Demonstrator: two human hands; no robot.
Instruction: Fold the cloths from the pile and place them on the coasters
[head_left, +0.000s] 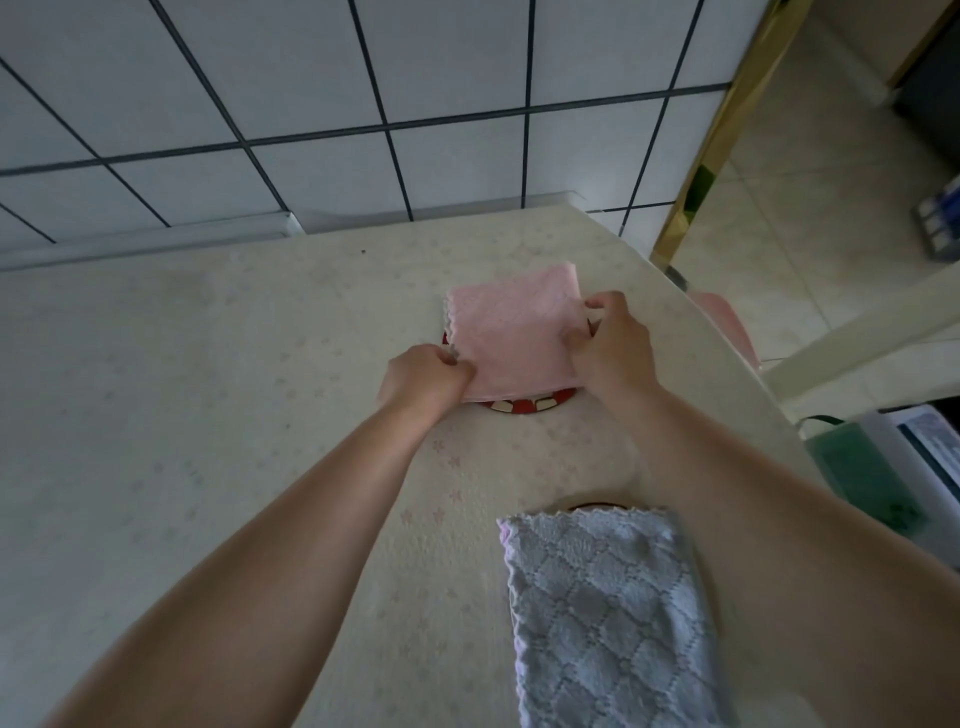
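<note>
A folded pink cloth (511, 332) lies over a round red-rimmed coaster (524, 406), which shows only at its near edge. My left hand (423, 382) pinches the cloth's near left corner. My right hand (610, 345) grips its right edge. Closer to me, a folded pale blue-grey cloth (602, 613) with a diamond weave covers a second coaster (597, 506), of which only a thin far rim shows.
The table (208, 415) has a cream flower-print cover and curves away on the right. A white tiled wall (363, 104) rises behind it. Off the right edge are a pink item (724, 322), a green container (857, 473) and tiled floor.
</note>
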